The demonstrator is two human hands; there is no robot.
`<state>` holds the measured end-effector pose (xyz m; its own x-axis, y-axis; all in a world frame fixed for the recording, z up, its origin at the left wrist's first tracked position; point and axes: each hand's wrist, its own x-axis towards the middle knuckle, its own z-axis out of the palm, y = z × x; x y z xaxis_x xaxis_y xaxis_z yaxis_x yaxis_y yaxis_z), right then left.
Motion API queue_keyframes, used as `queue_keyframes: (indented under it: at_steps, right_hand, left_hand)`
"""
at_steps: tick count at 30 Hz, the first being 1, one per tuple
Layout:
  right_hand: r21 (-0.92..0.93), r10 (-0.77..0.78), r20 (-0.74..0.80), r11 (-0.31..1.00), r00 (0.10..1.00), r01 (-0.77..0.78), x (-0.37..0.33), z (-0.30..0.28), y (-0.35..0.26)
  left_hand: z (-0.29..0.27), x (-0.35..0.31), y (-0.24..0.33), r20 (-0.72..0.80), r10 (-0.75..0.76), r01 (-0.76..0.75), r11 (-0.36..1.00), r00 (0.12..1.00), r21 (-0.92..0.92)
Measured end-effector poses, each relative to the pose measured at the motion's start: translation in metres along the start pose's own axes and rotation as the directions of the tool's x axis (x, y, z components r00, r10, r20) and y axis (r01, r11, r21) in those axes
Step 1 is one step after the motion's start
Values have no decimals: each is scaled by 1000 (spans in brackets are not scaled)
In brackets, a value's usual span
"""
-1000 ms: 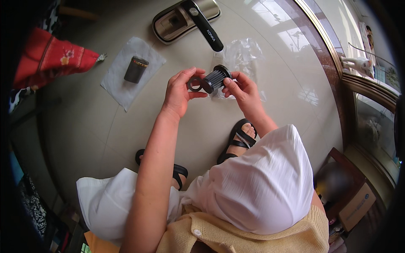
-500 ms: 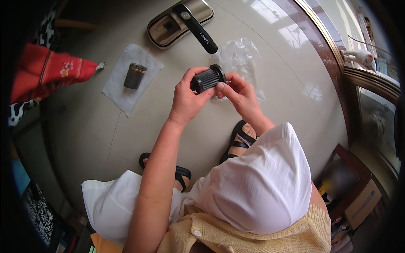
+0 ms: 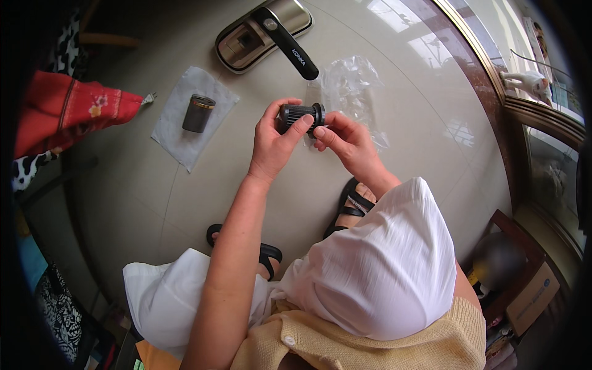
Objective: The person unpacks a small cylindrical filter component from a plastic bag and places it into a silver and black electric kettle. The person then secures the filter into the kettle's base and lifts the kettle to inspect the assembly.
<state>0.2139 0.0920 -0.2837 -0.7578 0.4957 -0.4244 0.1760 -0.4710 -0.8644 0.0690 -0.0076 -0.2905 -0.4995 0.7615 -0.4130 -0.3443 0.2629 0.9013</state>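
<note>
Between my hands is a black pleated filter cartridge (image 3: 298,113) with a wider round rim at its right end. My left hand (image 3: 275,134) is closed around its body, the thumb lying across the pleats. At the rim, the fingers and thumb of my right hand (image 3: 346,139) pinch the cartridge's edge. Beyond my hands, a gold and black handheld vacuum cleaner (image 3: 262,37) lies on the floor, its black handle angled toward me. Left of my hands, a dark dust cup (image 3: 198,115) with a gold band stands on a white cloth-like sheet (image 3: 171,126).
Crumpled clear plastic (image 3: 354,83) lies on the tiled floor just past my right hand. A red cloth (image 3: 80,105) with a plug (image 3: 148,98) poking out hangs at the left. To the right are a sliding door frame (image 3: 536,111) and a white cat (image 3: 527,82). My sandalled feet are below.
The filter cartridge has turned slightly to lie more level. My left thumb has moved up onto its pleats, and my right fingers have shifted lower along the rim.
</note>
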Motion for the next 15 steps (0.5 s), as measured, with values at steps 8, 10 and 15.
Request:
queue_keyframes:
  at_steps: [8,10,15]
  right_hand:
    - [84,69,34,994,997,-71,0,7,-1]
    - [82,96,30,992,995,-98,0,9,-3]
    - [411,272,66,870,960,-274,1,10,-9]
  left_hand:
    - [-2,4,-10,-112,-3,13,995,994,96]
    - [-2,5,-12,-110,14,-3,995,994,103]
    - [0,3,-7,-59,26,-26,1000,998,6]
